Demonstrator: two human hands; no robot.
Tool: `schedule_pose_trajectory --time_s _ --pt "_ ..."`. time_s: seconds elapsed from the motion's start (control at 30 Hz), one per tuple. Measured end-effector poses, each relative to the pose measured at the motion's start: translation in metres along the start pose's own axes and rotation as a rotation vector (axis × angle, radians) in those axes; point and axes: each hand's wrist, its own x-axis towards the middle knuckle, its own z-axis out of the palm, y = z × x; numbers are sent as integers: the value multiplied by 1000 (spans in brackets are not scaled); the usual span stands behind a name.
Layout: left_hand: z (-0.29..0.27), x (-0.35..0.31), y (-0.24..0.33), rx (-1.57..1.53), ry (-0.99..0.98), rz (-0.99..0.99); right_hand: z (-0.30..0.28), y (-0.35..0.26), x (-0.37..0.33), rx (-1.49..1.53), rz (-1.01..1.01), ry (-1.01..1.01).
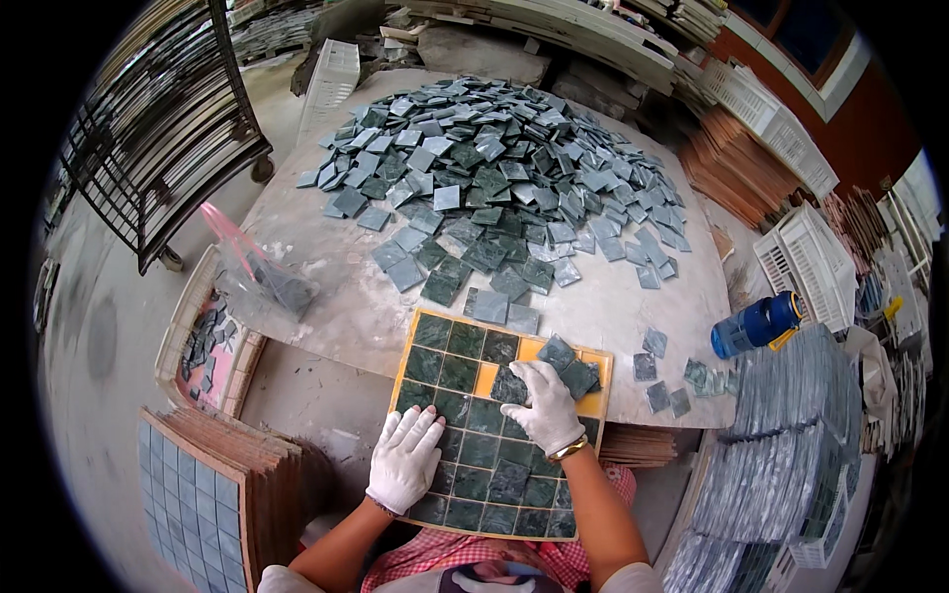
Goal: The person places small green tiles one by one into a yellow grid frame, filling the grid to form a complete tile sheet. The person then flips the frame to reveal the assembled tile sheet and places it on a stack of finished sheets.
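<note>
A yellow-edged tray (530, 347) holding rows of dark green square stone tiles lies at the near edge of the table, in front of me. White gloves cover both hands. My left hand (407, 457) rests flat on the tray's left part, fingers stretched over the tiles. With thumb and fingers, my right hand (547, 410) grips a dark green stone tile (507, 385) beside a bare yellow slot. Just beyond that hand, loose tiles (557, 351) lie on the tray's uncovered upper right part. Another loose tile (509, 481) sits tilted on top of the laid rows.
A large heap of tiles (484, 158) covers the far table (326, 287). Several single tiles (656, 396) and a blue bottle (756, 324) are at right, by stacked tile sheets (771, 445). At left stand a crate of shards (208, 346), stacked tile boards (193, 504) and a black trolley (158, 138).
</note>
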Motion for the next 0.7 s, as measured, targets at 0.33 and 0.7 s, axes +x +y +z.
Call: schedule_pose_trajectory --time_s 0.33,0.7 --pt "0 -2 -3 -35 31 5 6 -6 9 -181 -177 59" --pt "3 6 2 1 9 17 19 -4 16 -197 -247 -157"
